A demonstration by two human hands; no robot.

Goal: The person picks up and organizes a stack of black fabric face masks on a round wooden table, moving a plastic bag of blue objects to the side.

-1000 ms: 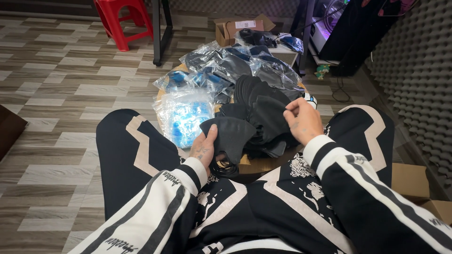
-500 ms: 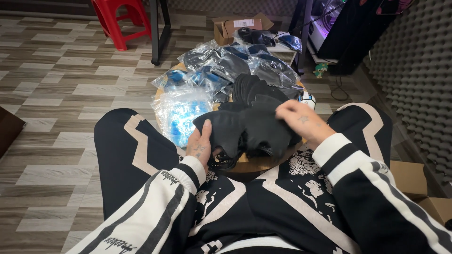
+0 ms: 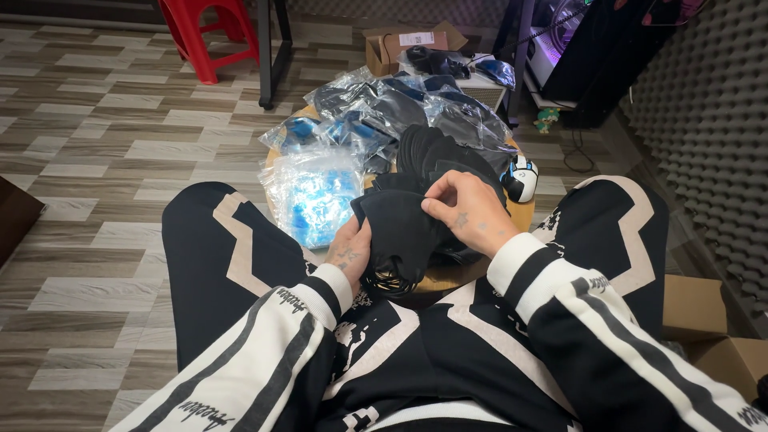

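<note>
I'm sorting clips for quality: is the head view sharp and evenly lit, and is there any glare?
Head view: sharp on both hands, left hand and right hand, holding black masks; soft even light; black fabric loses detail; glare on the plastic bags; coloured glow top right; slight wide-angle stretch at the edges.

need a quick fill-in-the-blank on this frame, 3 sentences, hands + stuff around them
1. Both hands, the left hand and the right hand, hold a bunch of face masks whose colour is ____.
2. The clear plastic bag beside the left hand holds masks coloured ____.
3. The plastic stool at the top left of the floor is ____.

Missing words: black; blue; red
</note>
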